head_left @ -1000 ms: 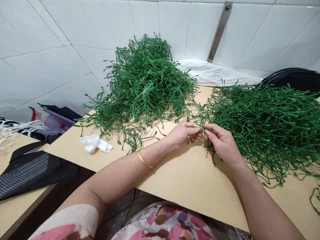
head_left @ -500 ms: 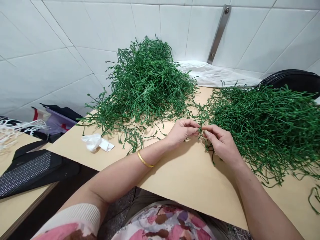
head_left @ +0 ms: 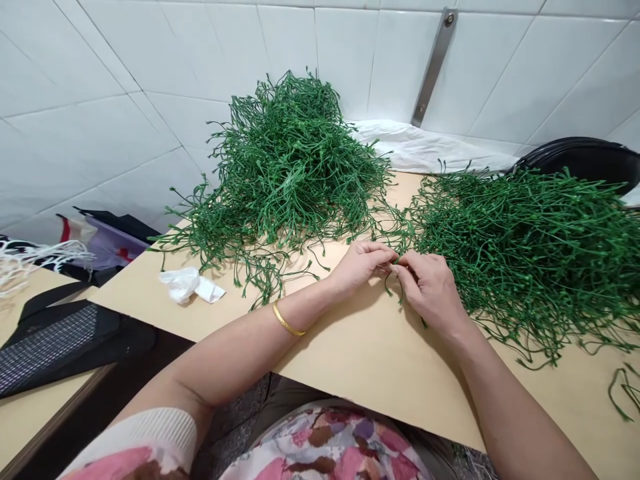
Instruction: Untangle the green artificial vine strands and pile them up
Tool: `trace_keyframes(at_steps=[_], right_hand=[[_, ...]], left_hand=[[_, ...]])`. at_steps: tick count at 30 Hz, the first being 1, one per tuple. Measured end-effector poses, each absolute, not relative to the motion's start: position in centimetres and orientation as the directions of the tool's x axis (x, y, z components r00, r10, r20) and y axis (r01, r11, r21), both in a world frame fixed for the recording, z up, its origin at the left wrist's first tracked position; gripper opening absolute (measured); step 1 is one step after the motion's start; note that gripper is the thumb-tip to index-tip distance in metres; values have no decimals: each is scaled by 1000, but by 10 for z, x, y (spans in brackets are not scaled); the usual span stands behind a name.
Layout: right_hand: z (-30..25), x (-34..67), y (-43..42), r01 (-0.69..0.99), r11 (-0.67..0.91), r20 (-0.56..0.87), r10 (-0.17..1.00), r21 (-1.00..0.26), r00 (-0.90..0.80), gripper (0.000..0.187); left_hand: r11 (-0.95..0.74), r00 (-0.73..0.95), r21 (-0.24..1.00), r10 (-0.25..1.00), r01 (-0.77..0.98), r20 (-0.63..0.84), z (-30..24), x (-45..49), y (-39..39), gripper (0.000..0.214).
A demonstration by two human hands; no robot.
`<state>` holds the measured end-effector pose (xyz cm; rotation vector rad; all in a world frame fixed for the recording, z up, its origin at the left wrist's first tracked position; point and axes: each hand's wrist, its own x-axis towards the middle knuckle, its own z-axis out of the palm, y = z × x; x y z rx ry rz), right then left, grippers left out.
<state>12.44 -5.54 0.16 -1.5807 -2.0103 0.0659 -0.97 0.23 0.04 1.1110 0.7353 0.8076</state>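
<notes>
Together, left hand (head_left: pixel 361 265) and right hand (head_left: pixel 431 291) pinch a green sprig (head_left: pixel 387 285), grip narrow

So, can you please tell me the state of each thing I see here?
Left hand, pinching the green sprig.
Right hand, pinching the same sprig.
Left pile of sprigs, heaped, tangled.
Right pile of sprigs, spread out.
White tissue, crumpled.
Gold bangle, on left wrist.
</notes>
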Motion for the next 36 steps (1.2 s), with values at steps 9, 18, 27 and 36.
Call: trace_keyframes(at_steps=[9, 18, 27, 36], right_hand=[[2, 127, -58, 791, 298, 428, 902, -534, -51, 17], [5, 126, -58, 682, 294, 362, 931, -670, -46, 22], [3, 127, -55, 676, 337, 329, 933, -655, -146, 30], [2, 129, -53, 615, 290, 346, 938, -733, -30, 28]], left_hand=[[-174, 330, 984, 932, 39, 152, 7, -11, -4, 21], [-458, 421, 833, 852, 311, 312, 8, -15, -8, 15], [-139, 378, 976, 923, 169, 66, 1, -13, -1, 12], [512, 622, 840, 721, -181, -305, 7, -13, 1, 8]])
